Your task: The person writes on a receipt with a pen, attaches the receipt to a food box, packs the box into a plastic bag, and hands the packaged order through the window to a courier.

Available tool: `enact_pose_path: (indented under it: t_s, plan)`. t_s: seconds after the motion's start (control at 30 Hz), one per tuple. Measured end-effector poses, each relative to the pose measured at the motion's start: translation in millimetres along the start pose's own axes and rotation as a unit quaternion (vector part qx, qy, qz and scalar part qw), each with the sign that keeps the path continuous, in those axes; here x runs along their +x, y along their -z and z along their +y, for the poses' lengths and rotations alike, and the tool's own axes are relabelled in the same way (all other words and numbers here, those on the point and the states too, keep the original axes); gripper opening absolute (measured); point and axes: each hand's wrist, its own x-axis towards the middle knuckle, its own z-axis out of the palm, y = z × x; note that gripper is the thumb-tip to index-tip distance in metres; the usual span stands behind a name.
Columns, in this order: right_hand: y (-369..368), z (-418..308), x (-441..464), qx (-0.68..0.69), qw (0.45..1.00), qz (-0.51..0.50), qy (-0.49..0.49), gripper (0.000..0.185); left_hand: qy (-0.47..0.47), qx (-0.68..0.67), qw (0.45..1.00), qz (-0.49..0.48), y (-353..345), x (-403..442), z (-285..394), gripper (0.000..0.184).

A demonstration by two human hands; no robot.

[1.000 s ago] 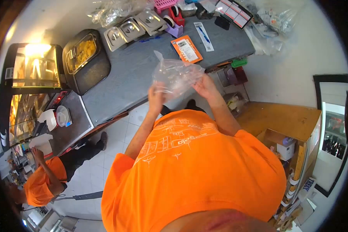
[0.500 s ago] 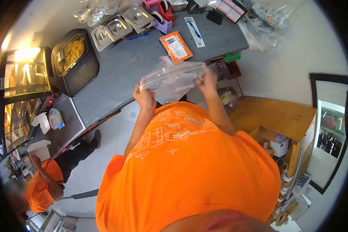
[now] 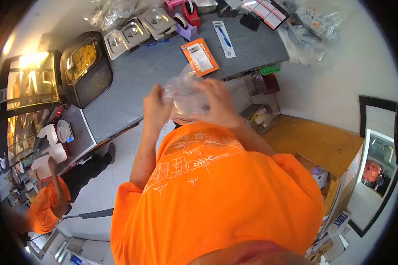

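A clear plastic bag (image 3: 183,95) is bunched up between my two hands, over the front edge of the grey counter (image 3: 128,84). My left hand (image 3: 157,108) is closed on the bag's left side. On the other side, my right hand (image 3: 219,104) reaches over the bag with bent fingers; motion smears them, so their grip is unclear. Just beyond the bag lies an orange packet (image 3: 200,57) with a white label. To its right is a pen (image 3: 223,36) in a clear and white sleeve.
Lidded steel containers (image 3: 135,32) and a purple tape dispenser (image 3: 186,28) stand along the back. A black tray (image 3: 86,70) with yellow food sits at left. A co-worker in orange (image 3: 51,205) handles a white box (image 3: 42,165). A wooden cabinet (image 3: 314,137) stands right.
The bag was stretched wide between both hands; now it is gathered smaller. My hands have come closer together, the right one moving left. The co-worker's hand and box have shifted slightly.
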Motion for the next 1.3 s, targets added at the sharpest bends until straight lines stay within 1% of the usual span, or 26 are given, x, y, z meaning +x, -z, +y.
enact_pose_path:
  t_s: [0.07, 0.13, 0.2, 0.27, 0.33, 0.43, 0.5, 0.53, 0.57, 0.6, 0.63, 0.7, 0.73, 0.8, 0.87, 0.93, 0.97, 1.0, 1.03, 1.07, 1.1, 1.13, 1.17, 1.2, 1.23, 1.3]
  plan:
    - [-43, 32, -5, 0.007, 1.0, 0.011, -0.02, 0.059, -0.085, 0.19, 0.977, -0.045, -6, -7, 33, 0.032]
    - [-43, 45, -6, 0.011, 0.999, 0.025, -0.033, 0.051, -0.033, 0.27, 0.962, -0.021, -1, -17, 35, 0.031]
    - [-11, 41, -2, 0.054, 0.972, 0.224, -0.043, 0.038, -0.161, 0.351, 0.92, 0.066, 3, -26, -13, 0.026]
    - [-13, 46, -11, 0.088, 0.975, 0.171, -0.113, 0.036, -0.055, 0.247, 0.967, -0.033, -17, -27, -85, 0.027]
    - [-12, 56, 1, -0.213, 0.974, -0.002, -0.078, 0.039, -0.07, 0.14, 0.983, 0.096, -6, 4, -68, 0.026]
    - [22, 4, -11, -0.088, 0.966, 0.243, -0.012, 0.031, -0.189, -0.004, 0.951, 0.245, 68, 4, 32, 0.025]
    - [31, 21, -5, -0.114, 0.947, 0.283, 0.103, 0.022, -0.238, 0.191, 0.943, 0.134, 78, -6, 17, 0.025]
    - [36, 29, -2, -0.13, 0.931, 0.302, 0.158, 0.019, -0.209, 0.35, 0.911, -0.056, 65, 0, -25, 0.025]
    - [-3, 75, -24, -0.059, 0.994, 0.072, 0.05, 0.019, -0.175, 0.362, 0.903, -0.15, 51, -11, -59, 0.026]
    - [-27, 106, -38, 0.016, 0.985, -0.163, -0.062, 0.018, -0.132, 0.287, 0.94, -0.13, 45, -35, -83, 0.021]
    - [-28, 117, -42, 0.014, 0.986, -0.156, -0.056, 0.018, -0.094, 0.205, 0.969, -0.103, 39, -58, -108, 0.017]
    - [-28, 121, -69, 0.331, 0.851, -0.32, -0.253, 0.021, 0.187, -0.075, 0.957, -0.209, 59, -91, -108, 0.009]
    - [-27, 114, -82, 0.338, 0.84, -0.329, -0.267, 0.021, 0.206, -0.075, 0.951, -0.217, 78, -112, -113, 0.009]
    - [-20, 125, -66, 0.739, 0.546, -0.197, -0.343, 0.031, 0.379, -0.375, 0.752, -0.388, 101, -118, -127, 0.022]
    - [-34, 152, -62, 0.75, 0.498, -0.197, -0.387, 0.038, 0.299, -0.516, 0.757, -0.265, 91, -101, -90, 0.026]
    - [-35, 135, -22, 0.603, 0.607, -0.421, -0.301, 0.035, 0.209, -0.632, 0.734, -0.134, 84, -78, -52, 0.031]
    - [-47, 138, -14, 0.496, 0.685, -0.464, -0.266, 0.03, 0.14, -0.73, 0.648, -0.167, 80, -66, -38, 0.033]
    - [-56, 142, 0, 0.488, 0.699, -0.435, -0.291, 0.032, 0.065, -0.811, 0.548, -0.195, 75, -58, -31, 0.035]
    - [-63, 148, 16, 0.478, 0.713, -0.405, -0.315, 0.033, 0.063, -0.813, 0.546, -0.19, 69, -52, -30, 0.035]
    - [-68, 152, 37, 0.502, 0.716, -0.304, -0.378, 0.03, 0.044, -0.481, 0.864, -0.143, 65, -47, -30, 0.035]
    - [-75, 151, 53, 0.521, 0.707, -0.197, -0.436, 0.027, 0.022, -0.044, 0.997, -0.068, 65, -43, -32, 0.035]
    - [-86, 147, 59, 0.52, 0.705, -0.201, -0.439, 0.027, 0.027, -0.045, 0.996, -0.067, 62, -41, -40, 0.035]
    - [-99, 142, 65, 0.324, 0.896, -0.077, -0.295, 0.025, 0.168, -0.175, 0.97, -0.016, 58, -40, -53, 0.036]
    - [-110, 137, 75, 0.091, 0.987, 0.062, -0.118, 0.024, 0.297, -0.297, 0.907, 0.033, 57, -33, -66, 0.037]
    - [-110, 118, 81, 0.089, 0.987, 0.068, -0.118, 0.024, 0.294, -0.289, 0.907, 0.085, 51, -25, -69, 0.037]
    - [-102, 62, 84, 0.074, 0.98, 0.053, 0.177, 0.033, 0.304, -0.335, 0.891, 0.041, 51, -11, -71, 0.038]
